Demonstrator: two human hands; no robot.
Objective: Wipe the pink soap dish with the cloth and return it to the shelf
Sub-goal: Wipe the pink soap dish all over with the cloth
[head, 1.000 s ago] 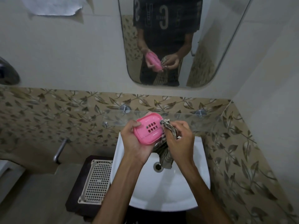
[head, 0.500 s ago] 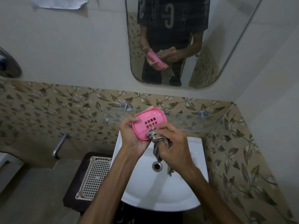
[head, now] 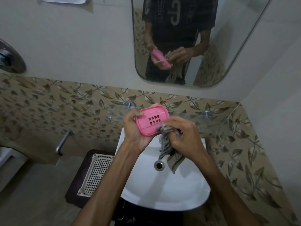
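The pink soap dish [head: 149, 119], slotted underside facing me, is gripped by my left hand [head: 135, 132] above the white sink [head: 171, 190]. My right hand [head: 184, 136] is closed on a striped grey cloth [head: 167, 149]. It presses a bunched part of the cloth against the dish's lower right corner. The rest of the cloth hangs down over the basin. A glass shelf [head: 211, 121] on two metal pegs runs along the wall just behind my hands.
A mirror [head: 187, 41] above the shelf reflects a person's torso and hands. A beige perforated tray [head: 96, 173] lies on a dark stool left of the sink. A metal tap [head: 62, 141] sticks out of the leaf-patterned tiles. The right wall is close.
My right hand has slid the cloth from the dish's right edge down to its lower right corner. Both hands have stayed over the sink.
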